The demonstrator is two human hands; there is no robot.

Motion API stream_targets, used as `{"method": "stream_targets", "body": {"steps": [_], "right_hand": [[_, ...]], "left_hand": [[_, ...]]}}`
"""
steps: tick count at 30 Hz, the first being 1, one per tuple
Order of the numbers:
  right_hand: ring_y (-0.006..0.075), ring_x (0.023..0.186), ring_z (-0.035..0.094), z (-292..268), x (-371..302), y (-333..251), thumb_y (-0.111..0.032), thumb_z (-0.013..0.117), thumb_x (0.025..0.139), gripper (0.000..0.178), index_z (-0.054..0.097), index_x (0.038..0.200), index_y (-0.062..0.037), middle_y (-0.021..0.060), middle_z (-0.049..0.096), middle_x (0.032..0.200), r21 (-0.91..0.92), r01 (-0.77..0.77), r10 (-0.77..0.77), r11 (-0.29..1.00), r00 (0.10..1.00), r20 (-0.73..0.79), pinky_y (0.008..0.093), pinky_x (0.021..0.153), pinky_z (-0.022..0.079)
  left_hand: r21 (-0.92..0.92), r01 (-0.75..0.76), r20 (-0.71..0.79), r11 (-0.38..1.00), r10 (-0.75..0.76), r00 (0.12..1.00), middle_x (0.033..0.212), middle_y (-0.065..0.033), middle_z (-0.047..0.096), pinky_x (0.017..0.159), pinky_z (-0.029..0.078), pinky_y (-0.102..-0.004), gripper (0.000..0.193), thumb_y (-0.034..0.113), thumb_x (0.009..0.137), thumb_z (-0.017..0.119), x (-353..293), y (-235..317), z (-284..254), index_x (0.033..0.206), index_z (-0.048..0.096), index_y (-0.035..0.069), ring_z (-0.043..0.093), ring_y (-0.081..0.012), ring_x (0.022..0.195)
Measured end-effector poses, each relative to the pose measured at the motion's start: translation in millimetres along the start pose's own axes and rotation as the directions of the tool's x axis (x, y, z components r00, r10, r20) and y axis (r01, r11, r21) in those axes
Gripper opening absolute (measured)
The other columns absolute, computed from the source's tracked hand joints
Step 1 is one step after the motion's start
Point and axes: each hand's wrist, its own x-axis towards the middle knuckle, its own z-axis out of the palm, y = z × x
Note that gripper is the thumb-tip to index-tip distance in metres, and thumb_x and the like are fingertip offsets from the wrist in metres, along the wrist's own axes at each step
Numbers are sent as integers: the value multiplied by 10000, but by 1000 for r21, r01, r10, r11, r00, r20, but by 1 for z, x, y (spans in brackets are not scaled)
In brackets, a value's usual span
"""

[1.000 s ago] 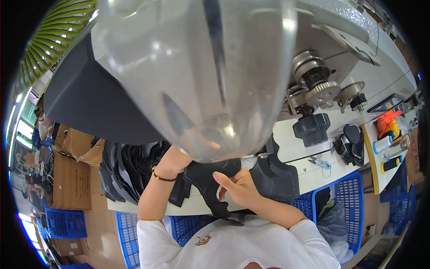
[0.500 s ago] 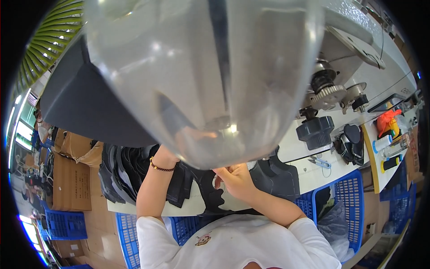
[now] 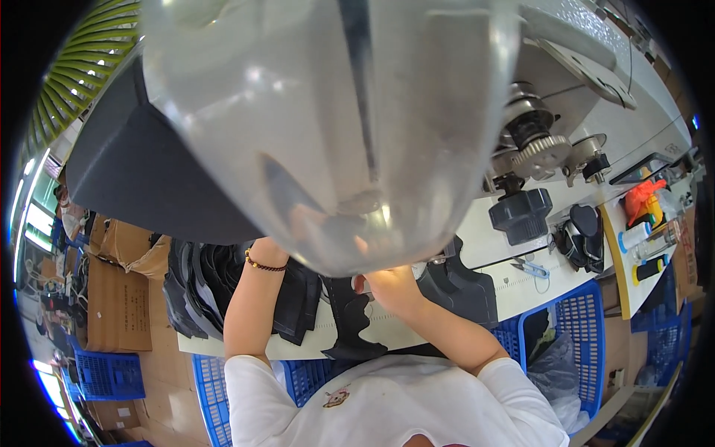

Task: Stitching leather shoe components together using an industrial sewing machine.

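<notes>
Black cut piece [image 3: 345,316] lies on the white bench [image 3: 521,299], its upper end hidden by a clear cover [image 3: 328,134]. At its right edge the right hand [image 3: 392,287] bends its fingers, while the left hand [image 3: 302,227] blurs behind the cover; whether either grips it, I cannot tell. Stacked dark pieces [image 3: 212,279] lie left, blue snips [image 3: 533,270] right.

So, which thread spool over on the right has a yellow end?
The black spool, lower in the picture. The white spool above it has a blue end instead.

Fisheye view downward from the head
</notes>
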Motion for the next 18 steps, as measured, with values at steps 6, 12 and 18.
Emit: {"method": "stream_targets", "body": {"steps": [6,12,18], "right_hand": [[17,371,290,-6,2,4,-205,624,760,367,377,508,-106,-69,361,459,-22,84,-83,996,995,58,205,344,203],[4,358,201,-20,3,22,-221,606,777,502,278,405,-141,-97,285,398,-69,119,-111,990,987,113,211,345,120],[-1,379,200,-18,2,16,-196,587,790,480,306,408,-122,-104,282,418,-131,176,-163,976,981,106,203,351,128]], "left_hand": [[-124,61,-220,990,-88,971,978,-36,562,767,428,-263,335,38,648,673,-9,2,-4,965,566,42,507,-179,932],[-116,320,330,940,-268,905,898,-48,581,682,457,-266,251,-28,668,609,-14,27,28,914,575,8,550,-140,775],[150,166,115,975,-184,976,793,-74,583,583,465,-218,224,-35,660,603,-24,27,39,874,536,-29,573,-134,657]]}}
